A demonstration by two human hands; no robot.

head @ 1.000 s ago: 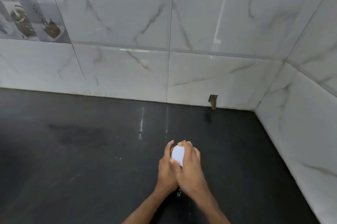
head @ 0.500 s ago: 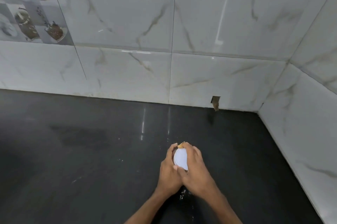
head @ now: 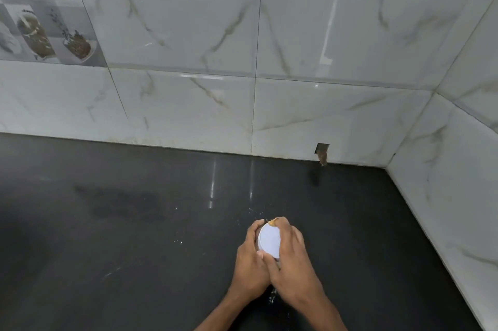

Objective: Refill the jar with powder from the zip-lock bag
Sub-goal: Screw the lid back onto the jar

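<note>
Counter (head: 134,250): dark, glossy, wall corner back right.
Left hand (head: 250,266): fingers wrapped round the jar (head: 260,246), steadying it.
Right hand (head: 293,263): curled over the white lid (head: 270,239), yellow smudge (head: 272,221) on a fingertip.
Jar spot: low over counter, body hidden, can't tell if resting.
Bag: not in view.
Risk: powdery fingers slip mid-twist, jar tips, spills imo.
Specks (head: 254,213): pale bits just behind jar.
Wall (head: 188,104): marble tiles, small hole (head: 322,153) at base.
</note>
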